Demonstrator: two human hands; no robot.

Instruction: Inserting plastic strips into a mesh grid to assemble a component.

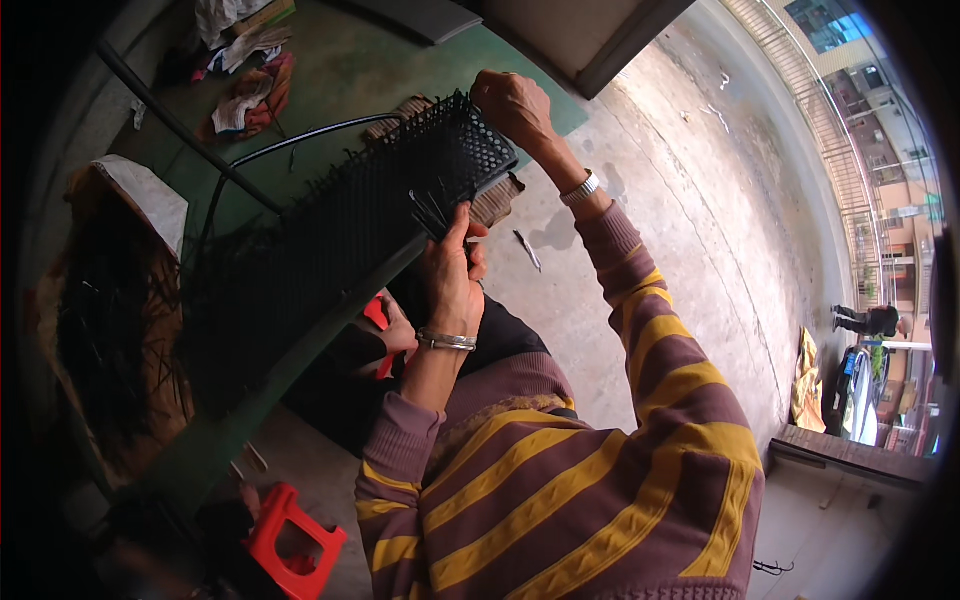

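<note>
One perforated black rack (495, 150) is lying along one green counter (552, 95). Left hand (455, 270) is reaching up from near side, fingers pinching one bunch of thin black strips (430, 210), count blurred. Right hand (512, 105) is curling beside rack's far right corner, finger grip: cannot tell. Concrete floor (690, 230) is opening right of counter edge.

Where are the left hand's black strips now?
In the head view, upper left of centre, the black strips poke from the left hand, near the black panel's perforated end.
</note>
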